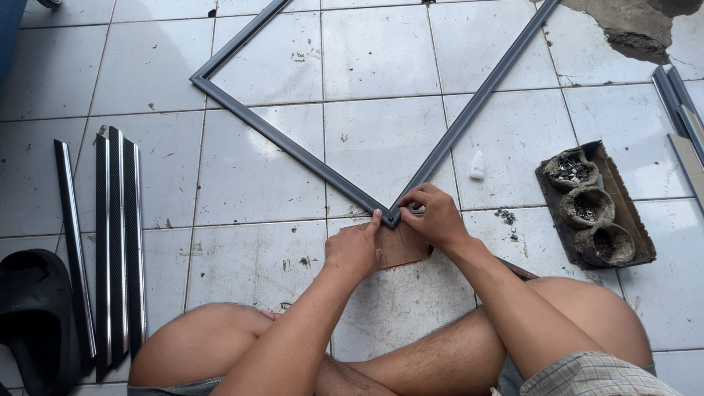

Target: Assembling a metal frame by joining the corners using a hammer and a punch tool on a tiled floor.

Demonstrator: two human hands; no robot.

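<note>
Pressing the mitred corner together works best, I judge, if both hands squeeze evenly so the two grey frame strips meet flush over the brown wooden block (400, 246) beneath. At far left a black sandal (33, 308) and a bundle of dark moulding strips (110, 242) lie on the white tiled floor (249, 176). The left hand (354, 248) rests half-curled, index fingertip pressed on the corner, grasping nothing. The grey picture frame (293, 147) lies flat, its near corner (391, 215) pointing at the seated person. The right hand (434, 215) curls over the joint; its fingertips seem to pinch something small, which I cannot tell. Further right sit a small white glue bottle (477, 165) and a cardboard tray (594, 209) holding three cups of metal fasteners
</note>
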